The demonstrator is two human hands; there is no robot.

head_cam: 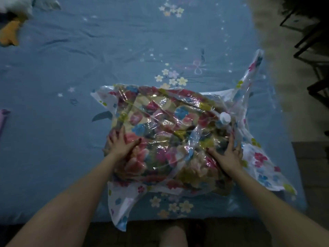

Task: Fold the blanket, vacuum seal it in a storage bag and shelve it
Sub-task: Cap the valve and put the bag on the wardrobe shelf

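The folded floral blanket (160, 139) already sits inside the clear plastic storage bag with flower-printed edges (258, 157), which lies on the blue flower-patterned bed sheet (71, 68) near the bed's near edge. The left hand (121, 143) lies flat on the bag's left side, fingers straight and spread, grasping nothing; the right hand (229, 152) presses the right side the same way, fingers extended. Both seem to be pushing air out of the bundle, so the step in hand looks like flattening before sealing. The round white valve (225, 117) stands on the bag just beyond the right hand. The next move likely calls for checking that the bag's opening is closed, then fitting a vacuum nozzle to that valve; no vacuum is visible here.
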